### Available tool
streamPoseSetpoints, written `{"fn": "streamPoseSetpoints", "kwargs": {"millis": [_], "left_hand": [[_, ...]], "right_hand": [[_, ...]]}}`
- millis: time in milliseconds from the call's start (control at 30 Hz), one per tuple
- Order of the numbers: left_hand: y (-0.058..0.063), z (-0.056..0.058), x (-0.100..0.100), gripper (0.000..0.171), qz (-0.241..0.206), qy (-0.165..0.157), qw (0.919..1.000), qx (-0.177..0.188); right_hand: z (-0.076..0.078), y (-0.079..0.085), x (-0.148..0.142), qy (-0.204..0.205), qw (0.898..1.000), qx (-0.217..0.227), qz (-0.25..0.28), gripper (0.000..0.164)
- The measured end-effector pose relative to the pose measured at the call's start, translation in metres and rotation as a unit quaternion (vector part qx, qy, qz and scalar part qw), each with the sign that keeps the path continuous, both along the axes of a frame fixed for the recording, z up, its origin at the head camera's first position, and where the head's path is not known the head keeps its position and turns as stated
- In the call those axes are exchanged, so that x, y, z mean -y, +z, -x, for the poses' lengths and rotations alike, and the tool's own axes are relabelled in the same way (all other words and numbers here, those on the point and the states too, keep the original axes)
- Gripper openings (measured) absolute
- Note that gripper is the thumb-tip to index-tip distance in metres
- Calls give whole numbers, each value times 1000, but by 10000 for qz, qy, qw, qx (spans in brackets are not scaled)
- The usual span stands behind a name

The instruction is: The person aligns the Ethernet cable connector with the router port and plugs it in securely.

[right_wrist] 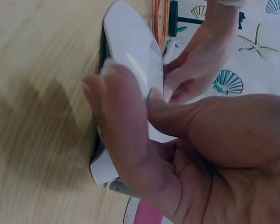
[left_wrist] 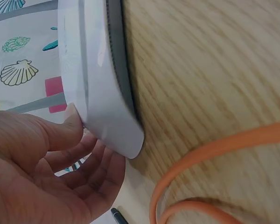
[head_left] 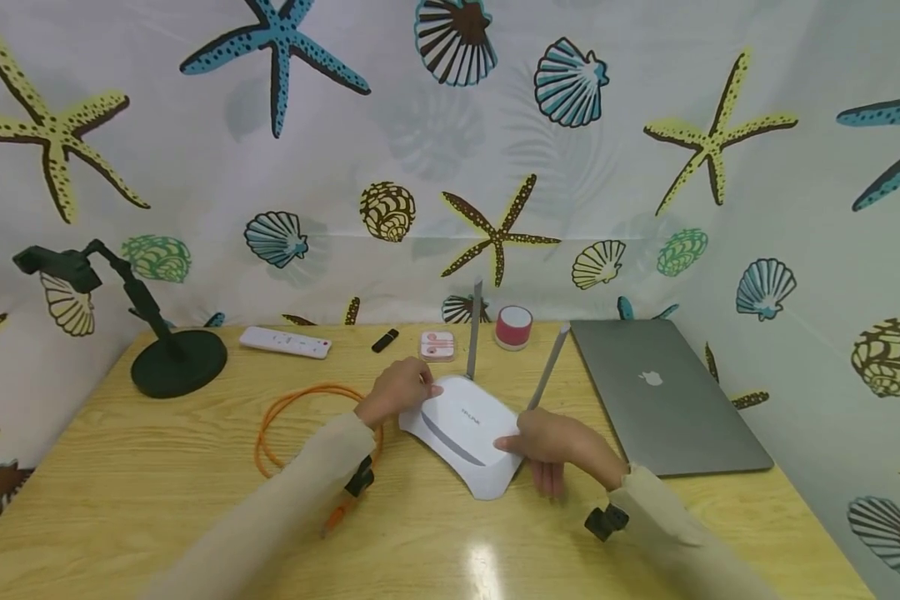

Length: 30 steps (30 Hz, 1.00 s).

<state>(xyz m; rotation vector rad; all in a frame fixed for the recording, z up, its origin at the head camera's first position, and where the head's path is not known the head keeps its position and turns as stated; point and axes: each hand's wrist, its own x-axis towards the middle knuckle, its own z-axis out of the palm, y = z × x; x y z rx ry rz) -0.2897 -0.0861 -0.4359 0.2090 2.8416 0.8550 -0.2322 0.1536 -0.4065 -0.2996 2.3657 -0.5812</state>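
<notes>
A white TP-LINK router [head_left: 457, 421] with two raised grey antennas sits at the middle of the wooden table, turned at an angle. My left hand [head_left: 399, 390] grips its left side, thumb on the top cover and fingers curled at the edge, as the left wrist view shows. At the opposite side, my right hand [head_left: 558, 442] holds the router with its thumb on top. The other right fingers are beside and below the edge, partly hiding that corner. An orange network cable [head_left: 335, 518] lies loosely coiled beside the left forearm.
A closed grey laptop [head_left: 667, 400] lies to the right. Along the back are a white remote [head_left: 285, 342], a small black USB stick [head_left: 385, 340], boxed earphones [head_left: 437, 346] and a pink-and-white round speaker [head_left: 513, 327]. A black lamp [head_left: 178, 364] stands at the back left.
</notes>
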Motion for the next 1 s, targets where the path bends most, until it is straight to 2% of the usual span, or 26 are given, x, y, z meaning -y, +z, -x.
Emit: {"fn": "streamPoseSetpoints", "kwargs": {"millis": [233,333,433,533,600,667,700,733,767,833,867,900,933,1000], "left_hand": [[-11,4,-7,21,-198,16,9998,-41],[-11,3,-8,22,-208,76,9997,-54],[-7,-2,-6,27,-52,125,9998,-146],[1,-15,2,32,49,165,9990,-401],[8,-26,9,33,-166,266,9985,-443],[15,-37,17,31,-854,381,9956,-112],[17,-42,20,30,-1330,443,9899,192],[18,-48,22,30,-1854,495,9797,581],[19,-54,24,31,-2413,587,9632,1026],[18,-66,26,32,-3216,719,9267,1805],[17,-71,27,33,-3496,753,9096,2114],[15,-77,28,34,-3678,811,8959,2358],[14,-82,28,36,-3791,834,8861,2535],[11,-90,28,38,-3857,895,8776,2702]], "right_hand": [[-16,-7,5,-104,9993,-299,-180,55],[-14,-4,1,92,9994,-192,-262,57],[-4,7,-14,709,9972,122,-203,47],[10,23,-39,1244,9913,421,76,30],[24,33,-57,1337,9897,462,205,24],[41,37,-73,1299,9901,378,387,21],[51,37,-80,1202,9909,342,508,22],[60,35,-86,1094,9915,292,638,22],[70,32,-90,957,9920,257,781,22],[86,22,-95,674,9915,216,1094,25],[92,16,-95,472,9906,213,1268,26],[97,10,-93,298,9888,246,1442,27],[101,4,-91,154,9868,262,1590,28],[106,-5,-83,-50,9808,356,1917,29]]}}
